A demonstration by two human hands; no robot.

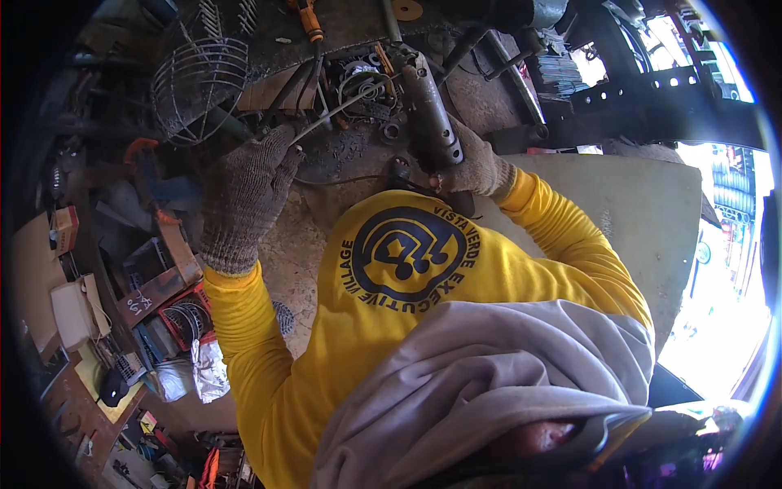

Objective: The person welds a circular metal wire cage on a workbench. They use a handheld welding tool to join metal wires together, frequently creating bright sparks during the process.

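My left hand (248,191), in a grey-brown knit glove, is closed around the lower end of a thin metal rod (338,110). The rod slants up and right, its far end close to the upper part of a dark metal cylinder (428,110). That cylinder stands tilted and has round holes near its lower end. My right hand (481,167), gloved alike, grips it at the lower right; some of the fingers are hidden behind it. Behind the rod lies a heap of metal rings and coiled wire (362,85).
A round wire guard (199,90) sits at the far left, near an orange-handled clamp (309,23) with cables. Boxes (77,314) and tools crowd the left side. On the right are a pale board (627,216) and a dark drilled steel beam (643,102).
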